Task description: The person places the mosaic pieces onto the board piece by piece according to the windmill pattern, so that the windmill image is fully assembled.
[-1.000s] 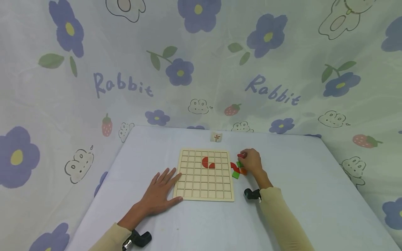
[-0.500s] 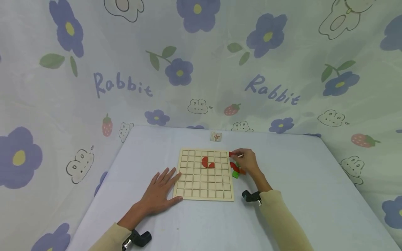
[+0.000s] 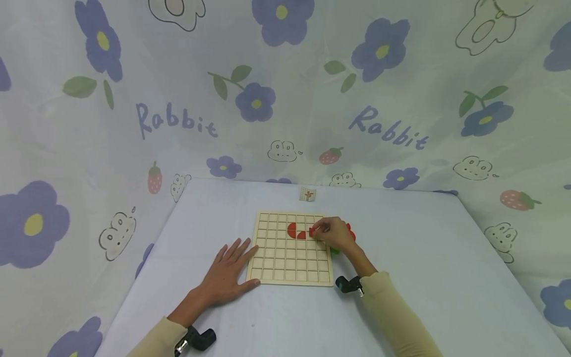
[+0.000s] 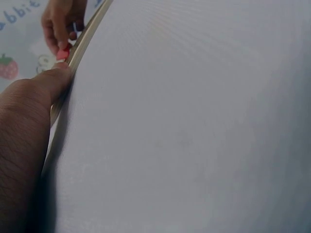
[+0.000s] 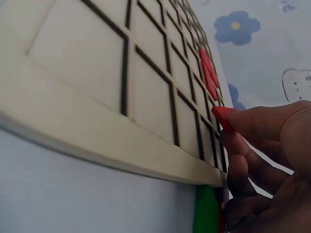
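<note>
A pale wooden grid board (image 3: 276,263) lies on the white table. Two red curved pieces are set in its upper middle: a larger red piece (image 3: 292,230) and, just right of it, a quarter-round red piece (image 3: 301,235). My right hand (image 3: 335,233) pinches a small red tile (image 5: 222,116) between thumb and fingers, over the board's right columns. My left hand (image 3: 227,275) lies with fingers spread at the board's left edge, its thumb (image 4: 56,80) along the rim. The pinched tile is partly hidden by fingertips.
Beside the board's right edge lie a green tile (image 3: 335,251) and a red piece (image 3: 351,232), partly covered by my right hand. A small printed pattern card (image 3: 308,194) sits behind the board. A patterned cloth (image 3: 285,99) hangs behind the table.
My right hand has carried the red tile leftward from the loose pieces to above the board's right columns. My left hand has stayed still.
</note>
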Action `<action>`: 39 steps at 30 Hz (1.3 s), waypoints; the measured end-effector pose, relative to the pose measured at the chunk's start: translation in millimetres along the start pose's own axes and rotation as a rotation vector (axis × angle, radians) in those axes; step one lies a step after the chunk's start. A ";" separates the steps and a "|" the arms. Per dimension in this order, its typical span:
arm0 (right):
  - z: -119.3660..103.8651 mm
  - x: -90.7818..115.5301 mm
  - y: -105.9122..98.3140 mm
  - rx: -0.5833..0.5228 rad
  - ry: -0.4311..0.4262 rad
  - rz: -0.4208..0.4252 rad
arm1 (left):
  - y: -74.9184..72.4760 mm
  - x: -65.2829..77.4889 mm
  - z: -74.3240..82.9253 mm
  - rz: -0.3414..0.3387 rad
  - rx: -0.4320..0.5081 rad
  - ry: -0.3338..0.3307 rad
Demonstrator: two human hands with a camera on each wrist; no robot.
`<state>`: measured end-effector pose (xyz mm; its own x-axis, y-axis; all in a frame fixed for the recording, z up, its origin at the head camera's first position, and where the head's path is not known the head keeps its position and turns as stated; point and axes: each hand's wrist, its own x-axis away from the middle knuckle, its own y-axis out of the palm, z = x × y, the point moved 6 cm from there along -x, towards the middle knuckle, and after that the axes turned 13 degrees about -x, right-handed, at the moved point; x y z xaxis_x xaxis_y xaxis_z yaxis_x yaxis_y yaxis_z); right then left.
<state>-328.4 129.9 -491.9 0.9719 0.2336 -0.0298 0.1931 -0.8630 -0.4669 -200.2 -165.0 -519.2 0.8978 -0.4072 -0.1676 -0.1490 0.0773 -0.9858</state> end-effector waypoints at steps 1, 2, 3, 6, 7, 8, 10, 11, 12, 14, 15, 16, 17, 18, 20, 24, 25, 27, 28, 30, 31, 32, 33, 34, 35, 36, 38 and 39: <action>0.1 0.3 1.9 0.006 -0.007 -0.001 | 0.1 0.1 0.0 0.000 -0.001 0.000; -0.2 0.9 3.3 0.015 -0.009 0.001 | 0.3 0.1 -0.1 0.000 -0.002 0.000; -0.3 1.3 4.9 0.027 -0.011 0.003 | 0.3 0.2 -0.2 0.002 -0.002 0.000; -0.7 2.5 8.6 0.075 -0.013 0.010 | 0.3 0.3 0.0 0.011 -0.005 0.002; -1.4 3.0 9.3 0.090 -0.014 0.014 | 0.0 0.3 0.1 0.018 -0.008 0.003; -2.5 3.4 10.1 0.103 -0.017 0.015 | -0.2 0.3 0.2 0.024 -0.008 0.004; -3.7 3.9 11.1 0.125 -0.024 0.016 | -0.9 0.3 0.3 0.038 -0.011 0.004; -4.8 4.4 11.4 0.124 -0.025 0.015 | -0.9 0.3 0.2 0.040 -0.010 0.004; -5.8 4.7 11.7 0.122 -0.028 0.014 | -1.0 0.2 0.2 0.043 -0.009 0.004; -6.5 4.6 12.3 0.122 -0.036 0.013 | -1.2 0.2 0.2 0.042 -0.004 0.005; -6.5 4.5 12.5 0.123 -0.038 0.015 | -1.4 0.2 0.4 0.044 -0.005 0.007; -6.5 4.4 12.8 0.123 -0.041 0.016 | -1.6 0.1 0.4 0.046 -0.005 0.010; -6.4 4.2 13.4 0.126 -0.045 0.017 | -1.8 0.2 0.5 0.046 -0.004 0.011; -5.9 3.8 14.3 0.134 -0.051 0.015 | -2.1 0.3 0.6 0.051 -0.007 0.014; -5.3 3.4 16.6 0.149 -0.062 0.007 | -2.5 0.4 0.8 0.057 -0.009 0.014; -3.9 4.0 19.1 0.191 -0.061 0.008 | -0.1 0.6 0.7 0.043 -0.012 0.005; -4.0 4.5 18.8 0.196 -0.058 0.016 | 0.5 0.8 0.8 0.040 -0.011 0.003; -4.1 5.6 18.4 0.204 -0.049 0.029 | 1.1 1.3 1.0 0.038 -0.008 0.001; -4.7 6.0 18.0 0.203 -0.049 0.033 | 0.9 1.3 1.2 0.041 -0.006 0.002; -6.1 7.0 17.9 0.191 -0.055 0.033 | -0.3 1.4 1.7 0.053 -0.005 0.004; -6.6 7.4 18.1 0.180 -0.058 0.029 | -0.7 1.5 1.8 0.059 -0.005 0.005; -7.0 7.7 18.4 0.172 -0.060 0.025 | -0.8 1.7 1.9 0.063 -0.008 0.006; -7.5 7.8 18.6 0.162 -0.067 0.022 | -0.3 1.7 1.8 0.063 -0.012 0.006; -7.7 7.7 18.9 0.164 -0.078 0.018 | -0.1 1.7 1.8 0.058 -0.012 0.006; -8.7 7.6 19.8 0.174 -0.104 0.007 | 0.0 1.7 1.8 0.056 -0.012 0.006; -9.9 7.8 20.9 0.186 -0.142 -0.004 | 0.1 1.6 2.2 0.054 -0.012 0.006; -11.7 8.5 24.5 0.229 -0.223 -0.044 | 0.6 1.4 2.8 0.049 -0.010 0.004; -12.1 9.0 26.8 0.258 -0.266 -0.066 | 0.3 1.2 3.5 0.045 -0.005 0.004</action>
<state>-312.9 103.5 -494.0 0.8831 0.4222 -0.2047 0.1807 -0.7088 -0.6819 -197.7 -162.3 -519.6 0.8886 -0.4068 -0.2118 -0.1912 0.0910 -0.9773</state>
